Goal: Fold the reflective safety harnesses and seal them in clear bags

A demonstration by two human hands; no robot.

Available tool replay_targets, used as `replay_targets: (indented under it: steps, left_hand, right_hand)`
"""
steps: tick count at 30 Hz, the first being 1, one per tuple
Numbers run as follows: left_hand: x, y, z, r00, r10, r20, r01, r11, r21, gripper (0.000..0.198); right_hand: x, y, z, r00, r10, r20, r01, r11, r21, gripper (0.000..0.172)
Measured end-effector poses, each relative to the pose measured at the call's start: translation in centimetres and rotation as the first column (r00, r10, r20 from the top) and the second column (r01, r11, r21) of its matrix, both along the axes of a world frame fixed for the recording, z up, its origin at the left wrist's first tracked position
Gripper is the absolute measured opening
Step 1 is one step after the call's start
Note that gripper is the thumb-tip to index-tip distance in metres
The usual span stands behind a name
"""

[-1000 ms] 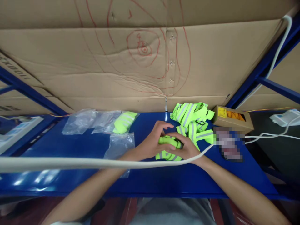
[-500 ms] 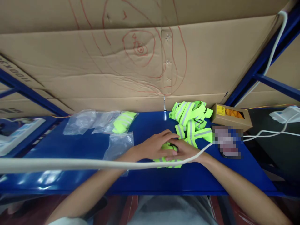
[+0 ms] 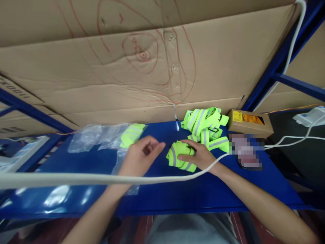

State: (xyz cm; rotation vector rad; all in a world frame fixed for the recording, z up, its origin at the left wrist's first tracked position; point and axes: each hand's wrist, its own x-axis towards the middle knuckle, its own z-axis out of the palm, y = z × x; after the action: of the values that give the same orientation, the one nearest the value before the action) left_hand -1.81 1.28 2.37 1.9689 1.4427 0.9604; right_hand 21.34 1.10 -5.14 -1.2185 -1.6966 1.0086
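Left hand [image 3: 142,155] has let go of the folded bundle [image 3: 177,154]: loosely curled, looks empty, plastic bag [image 3: 119,160] just beside it. Right hand [image 3: 201,157] alone grips the bundle, strap pile [image 3: 201,122] beyond; folds apparently hold one-handed.

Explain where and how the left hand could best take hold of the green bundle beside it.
I'd grip the bundle by its left end, coming from the left, thumb on the near side and fingers on the far side. The right hand covers its right side, while the left end juts out uncovered, facing the left hand.
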Motion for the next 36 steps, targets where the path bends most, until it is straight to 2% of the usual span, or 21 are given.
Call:
replay_targets:
  steps: [2, 4, 8, 11, 14, 18, 20, 22, 24, 26, 28, 30, 32, 34, 36]
  left_hand:
    - [-0.3, -1.0, -1.2, 0.999, -0.019, -0.050, 0.013, 0.994, -0.113, 0.033]
    - [0.2, -1.7, -2.8, 0.999, -0.039, -0.020, 0.035, 0.989, -0.145, 0.031]
    - [1.8, -1.8, -5.3, 0.967, -0.025, 0.255, 0.045, 0.996, -0.073, 0.023]
    - [2.0, -1.7, -6.1, 0.895, 0.008, 0.445, 0.057, 0.989, -0.133, 0.023]
    - [1.8, -2.3, -6.3, 0.907, 0.032, 0.420, -0.009, 0.998, -0.057, 0.021]
    - [1.6, -3.3, -6.0, 0.969, 0.018, 0.248, -0.065, 0.981, 0.184, 0.012]
    - [1.4, -3.2, -6.0, 0.983, -0.026, 0.182, -0.019, 0.970, 0.242, 0.008]
    - [1.1, -2.7, -6.2, 0.979, -0.092, 0.180, 0.044, 0.966, 0.255, 0.016]
    - [0.8, -1.9, -6.5, 0.957, -0.182, 0.227, 0.140, 0.972, 0.189, 0.035]
    - [0.7, -1.1, -6.9, 0.927, -0.254, 0.275, 0.247, 0.967, 0.062, 0.050]
    - [1.0, -0.7, -7.0, 0.916, -0.280, 0.288, 0.308, 0.950, -0.054, 0.053]
    - [1.6, -0.3, -6.8, 0.927, -0.260, 0.272, 0.299, 0.948, -0.112, 0.052]
    - [2.1, 0.0, -5.9, 0.932, -0.255, 0.256, 0.298, 0.943, -0.147, 0.051]
    - [2.1, 0.1, -4.7, 0.910, -0.323, 0.260, 0.375, 0.909, -0.183, 0.050]
    - [1.2, 0.1, -3.3, 0.876, -0.406, 0.263, 0.458, 0.869, -0.186, 0.057]
  right_hand:
    - [-0.3, -0.2, 0.1, 0.996, -0.070, 0.050, 0.066, 0.996, 0.061, 0.061]
    - [-0.8, -0.7, 0.2, 0.985, -0.113, 0.131, 0.096, 0.987, 0.126, 0.061]
    - [-1.3, -1.5, -0.4, 0.950, -0.164, 0.265, 0.083, 0.953, 0.291, 0.061]
    - [-1.0, -1.6, -1.0, 0.927, -0.192, 0.323, 0.030, 0.894, 0.446, 0.061]
    - [-0.9, -1.7, -0.9, 0.914, -0.172, 0.367, -0.031, 0.873, 0.486, 0.056]
    - [-0.8, -2.0, 0.2, 0.920, -0.067, 0.387, -0.097, 0.916, 0.390, 0.045]
    - [-0.7, -2.1, 0.4, 0.923, -0.021, 0.384, -0.124, 0.929, 0.350, 0.045]
    - [-0.5, -1.9, 0.0, 0.936, 0.060, 0.348, -0.180, 0.929, 0.324, 0.051]
    - [-0.3, -1.7, -0.6, 0.946, 0.161, 0.282, -0.247, 0.920, 0.303, 0.058]
    - [-0.1, -1.6, -0.9, 0.945, 0.239, 0.225, -0.296, 0.917, 0.269, 0.061]
    - [0.0, -1.5, -0.9, 0.941, 0.278, 0.191, -0.315, 0.927, 0.205, 0.063]
    - [-0.1, -1.5, -0.5, 0.951, 0.271, 0.151, -0.289, 0.950, 0.118, 0.066]
    - [-0.4, -1.4, 0.1, 0.971, 0.228, 0.074, -0.232, 0.972, 0.043, 0.064]
    - [-0.6, -1.3, 0.6, 0.978, 0.198, -0.060, -0.200, 0.979, -0.034, 0.056]
    - [-0.6, -1.1, 1.0, 0.948, 0.180, -0.264, -0.223, 0.965, -0.141, 0.056]
